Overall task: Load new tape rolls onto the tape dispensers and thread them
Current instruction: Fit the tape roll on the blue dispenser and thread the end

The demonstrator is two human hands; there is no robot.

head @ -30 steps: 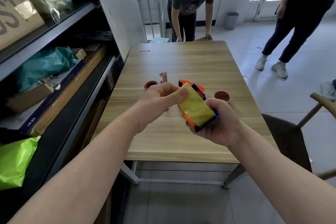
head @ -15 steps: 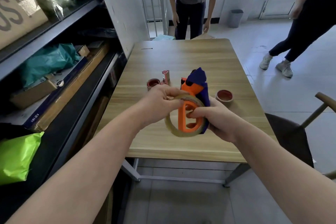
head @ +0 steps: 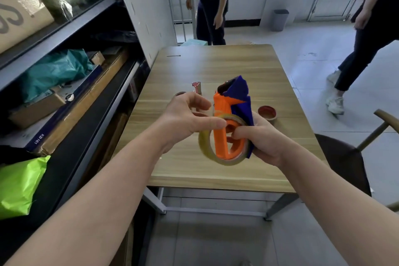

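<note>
Holding the tape dispenser [head: 220, 136] upright in the air, above the near part of the wooden table [head: 216, 65], with the right hand [head: 266, 142] gripping its orange and blue body, fingers curled into the opening of the orange frame. Around that orange frame, low on the dispenser, a clear brownish tape roll [head: 204, 144], tilted a little toward the camera. Touching the upper rim of the roll with the thumb of the left hand [head: 187, 119], forefinger lifted and loosely bent; not possible to tell whether the other fingers pinch the roll from behind. On the table behind the hands, a red empty core [head: 267, 112] at the right, a second core [head: 180, 93] mostly hidden by the left hand, and a small metal part [head: 197, 87] standing near it. At the left, a dark shelf [head: 90, 97] with boxes and a bright green bag [head: 19, 188]. Beyond the table, a person [head: 209, 6] standing at the far end, another person [head: 371, 28] at the right, and a grey bin [head: 279, 20].
</note>
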